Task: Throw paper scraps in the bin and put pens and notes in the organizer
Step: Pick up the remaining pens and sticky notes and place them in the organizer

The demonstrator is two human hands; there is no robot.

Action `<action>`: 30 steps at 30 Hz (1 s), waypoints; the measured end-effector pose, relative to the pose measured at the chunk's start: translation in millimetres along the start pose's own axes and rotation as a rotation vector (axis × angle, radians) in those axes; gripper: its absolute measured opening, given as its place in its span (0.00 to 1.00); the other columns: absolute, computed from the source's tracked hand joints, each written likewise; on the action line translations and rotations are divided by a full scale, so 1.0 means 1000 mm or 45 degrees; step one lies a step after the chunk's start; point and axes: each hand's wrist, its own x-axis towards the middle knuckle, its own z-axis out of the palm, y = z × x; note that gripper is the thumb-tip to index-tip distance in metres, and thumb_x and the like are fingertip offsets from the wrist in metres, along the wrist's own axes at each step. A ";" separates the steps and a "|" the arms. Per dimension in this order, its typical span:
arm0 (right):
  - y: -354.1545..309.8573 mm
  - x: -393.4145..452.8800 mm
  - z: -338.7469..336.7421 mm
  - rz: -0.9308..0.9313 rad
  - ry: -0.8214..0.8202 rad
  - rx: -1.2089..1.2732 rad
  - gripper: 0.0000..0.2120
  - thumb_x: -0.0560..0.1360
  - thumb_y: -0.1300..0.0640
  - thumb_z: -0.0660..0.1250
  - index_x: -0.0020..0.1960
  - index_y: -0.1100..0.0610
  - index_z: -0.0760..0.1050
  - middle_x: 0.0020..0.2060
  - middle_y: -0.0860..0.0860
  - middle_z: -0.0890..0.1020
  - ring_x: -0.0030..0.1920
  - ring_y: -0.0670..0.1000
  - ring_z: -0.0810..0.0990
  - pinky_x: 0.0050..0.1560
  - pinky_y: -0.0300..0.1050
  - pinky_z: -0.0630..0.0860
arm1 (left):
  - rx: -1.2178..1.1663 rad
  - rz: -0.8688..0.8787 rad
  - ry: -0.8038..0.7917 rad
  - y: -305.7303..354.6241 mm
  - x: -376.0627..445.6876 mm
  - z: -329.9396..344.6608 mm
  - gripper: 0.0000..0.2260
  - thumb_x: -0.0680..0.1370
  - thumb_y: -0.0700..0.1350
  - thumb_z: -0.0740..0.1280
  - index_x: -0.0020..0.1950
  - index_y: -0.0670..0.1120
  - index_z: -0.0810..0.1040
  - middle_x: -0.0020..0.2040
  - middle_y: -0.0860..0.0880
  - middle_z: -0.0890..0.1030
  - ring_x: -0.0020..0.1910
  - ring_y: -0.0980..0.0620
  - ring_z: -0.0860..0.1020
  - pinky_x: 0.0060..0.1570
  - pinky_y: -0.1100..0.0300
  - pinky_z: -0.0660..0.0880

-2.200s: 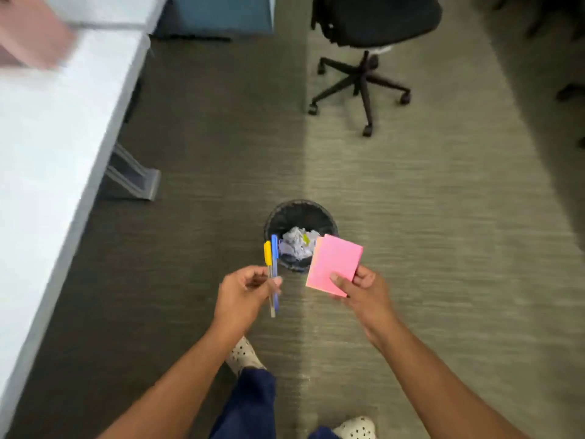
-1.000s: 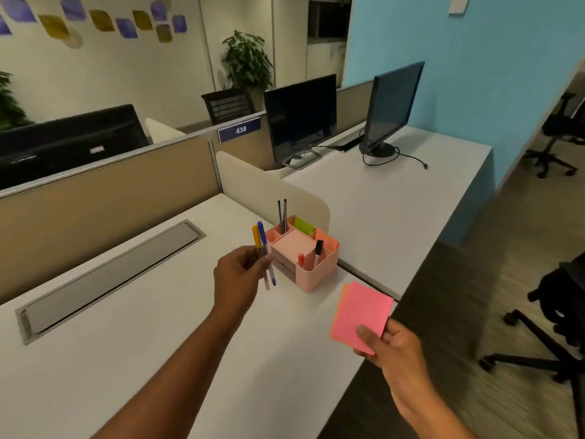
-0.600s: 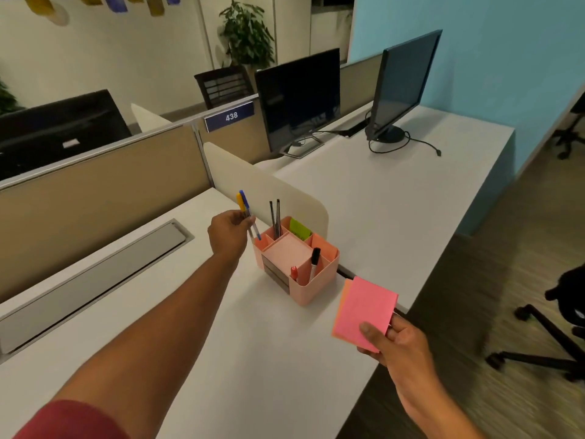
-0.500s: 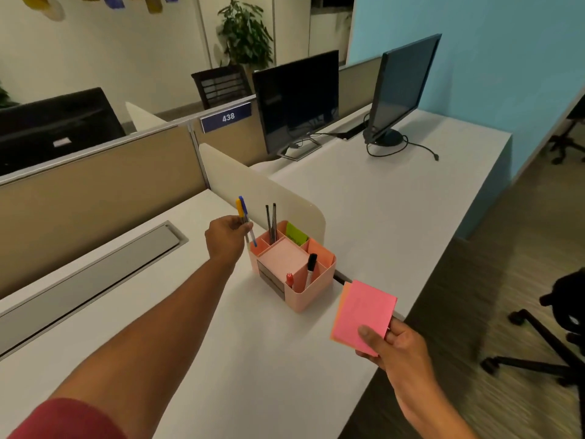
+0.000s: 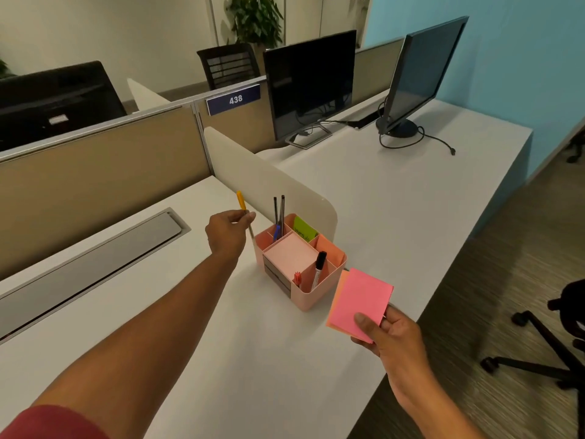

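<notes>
A pink organizer stands on the white desk near its front edge. Its back-left slot holds two dark pens and a blue-capped pen; a green note sits behind, a black marker in front. My left hand is just left of the organizer, pinching a yellow-capped pen upright. My right hand hovers right of the organizer near the desk edge, holding a stack of pink and orange sticky notes.
A low cream divider rises right behind the organizer. Two monitors with cables stand on the neighbouring desk. A grey cable tray lies at left. An office chair base is on the carpet at right.
The blue-capped pen has left my left hand and now stands in the organizer's back-left slot. My left hand keeps only the yellow-capped pen. My right hand stayed put with the notes.
</notes>
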 end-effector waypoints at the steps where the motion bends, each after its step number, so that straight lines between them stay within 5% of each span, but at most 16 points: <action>1: 0.001 0.000 0.000 -0.001 -0.001 -0.005 0.16 0.75 0.63 0.74 0.59 0.48 0.80 0.50 0.48 0.89 0.50 0.49 0.89 0.43 0.43 0.85 | -0.034 0.010 0.002 0.004 0.000 0.000 0.15 0.77 0.48 0.78 0.60 0.42 0.87 0.54 0.44 0.89 0.52 0.46 0.87 0.61 0.48 0.81; 7: 0.007 -0.001 0.001 0.018 0.010 -0.008 0.15 0.74 0.64 0.75 0.58 0.50 0.81 0.49 0.49 0.90 0.49 0.49 0.89 0.42 0.43 0.85 | 0.007 0.106 -0.037 0.011 -0.003 0.011 0.15 0.75 0.47 0.79 0.60 0.43 0.87 0.52 0.46 0.89 0.48 0.51 0.85 0.48 0.65 0.77; 16: 0.003 -0.004 -0.003 -0.028 0.015 0.019 0.16 0.75 0.63 0.75 0.57 0.47 0.81 0.49 0.47 0.89 0.50 0.49 0.89 0.43 0.43 0.85 | 0.154 -0.102 -0.040 -0.009 -0.021 0.021 0.26 0.79 0.49 0.76 0.74 0.41 0.78 0.70 0.42 0.81 0.70 0.42 0.78 0.71 0.49 0.73; 20: -0.003 -0.003 0.002 -0.061 -0.007 0.033 0.17 0.75 0.61 0.75 0.61 0.48 0.81 0.52 0.46 0.89 0.53 0.50 0.88 0.43 0.41 0.85 | 0.005 0.062 0.028 0.008 -0.065 0.012 0.20 0.80 0.54 0.73 0.70 0.48 0.80 0.63 0.48 0.82 0.59 0.49 0.82 0.57 0.54 0.77; 24: -0.012 0.003 0.010 -0.109 -0.058 0.024 0.17 0.76 0.60 0.75 0.63 0.49 0.81 0.54 0.47 0.88 0.55 0.51 0.87 0.45 0.43 0.85 | -0.188 0.140 -0.487 0.016 -0.125 0.014 0.08 0.81 0.53 0.71 0.49 0.52 0.88 0.42 0.52 0.88 0.41 0.54 0.84 0.44 0.53 0.80; 27: -0.022 0.011 0.020 -0.138 -0.079 -0.004 0.14 0.76 0.59 0.75 0.59 0.45 0.81 0.54 0.47 0.87 0.55 0.52 0.86 0.45 0.44 0.86 | -0.193 0.067 -0.871 0.014 -0.155 0.015 0.12 0.81 0.55 0.72 0.58 0.51 0.89 0.50 0.52 0.90 0.51 0.49 0.87 0.53 0.51 0.84; 30: -0.030 0.021 0.025 -0.178 -0.084 -0.131 0.12 0.76 0.56 0.75 0.54 0.41 0.80 0.53 0.45 0.86 0.54 0.51 0.86 0.44 0.44 0.86 | -0.226 0.026 -0.955 0.011 -0.164 0.012 0.12 0.81 0.50 0.72 0.62 0.48 0.87 0.54 0.51 0.90 0.54 0.47 0.88 0.60 0.44 0.84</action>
